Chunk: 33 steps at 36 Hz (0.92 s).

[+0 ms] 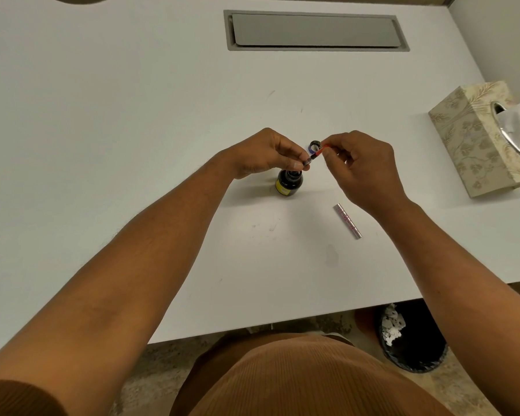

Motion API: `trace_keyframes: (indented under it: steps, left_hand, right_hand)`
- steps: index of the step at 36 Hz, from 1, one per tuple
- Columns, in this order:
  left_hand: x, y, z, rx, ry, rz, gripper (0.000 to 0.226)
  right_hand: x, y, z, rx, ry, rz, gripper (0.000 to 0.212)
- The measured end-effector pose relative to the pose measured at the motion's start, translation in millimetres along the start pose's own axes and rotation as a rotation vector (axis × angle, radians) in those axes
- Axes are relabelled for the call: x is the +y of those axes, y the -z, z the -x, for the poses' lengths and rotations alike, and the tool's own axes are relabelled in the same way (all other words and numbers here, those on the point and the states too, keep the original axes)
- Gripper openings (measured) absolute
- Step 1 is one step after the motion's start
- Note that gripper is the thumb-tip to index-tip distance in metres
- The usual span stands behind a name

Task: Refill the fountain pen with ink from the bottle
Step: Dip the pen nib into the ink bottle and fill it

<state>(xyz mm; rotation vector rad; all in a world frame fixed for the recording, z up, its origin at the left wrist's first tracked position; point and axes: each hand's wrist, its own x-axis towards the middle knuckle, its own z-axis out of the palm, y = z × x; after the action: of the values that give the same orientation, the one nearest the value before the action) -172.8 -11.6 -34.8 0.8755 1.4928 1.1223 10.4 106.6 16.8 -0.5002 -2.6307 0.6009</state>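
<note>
We hold the pen section (pixel 312 156) just above the open ink bottle (pixel 288 183), left hand (pixel 264 154) pinching the nib end, right hand (pixel 360 163) gripping the red converter. Next, we judge, the nib must dip into the bottle.

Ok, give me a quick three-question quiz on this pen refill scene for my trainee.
1. True or false: the ink bottle stands open on the desk.
2. Which hand holds the dark end of the pen part over the bottle? A) left B) right
3. What lies on the desk near the right wrist?

Key:
1. True; its cap sits behind it on the desk.
2. A; the right hand pinches the red end.
3. The silver pen barrel, lying apart from both hands.
</note>
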Motion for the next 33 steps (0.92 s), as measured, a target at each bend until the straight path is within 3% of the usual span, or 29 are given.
trace_keyframes:
  steps: [22, 33]
  left_hand:
    - [2.2, 2.0, -1.0, -0.017, 0.018, 0.015, 0.022]
    - [10.1, 3.6, 3.3, 0.001, 0.090, -0.101, 0.018]
  right_hand:
    - [-3.2, -1.7, -4.6, 0.023, -0.045, -0.014, 0.016]
    - [-4.6, -2.1, -5.9, 0.027, -0.042, -0.012, 0.017]
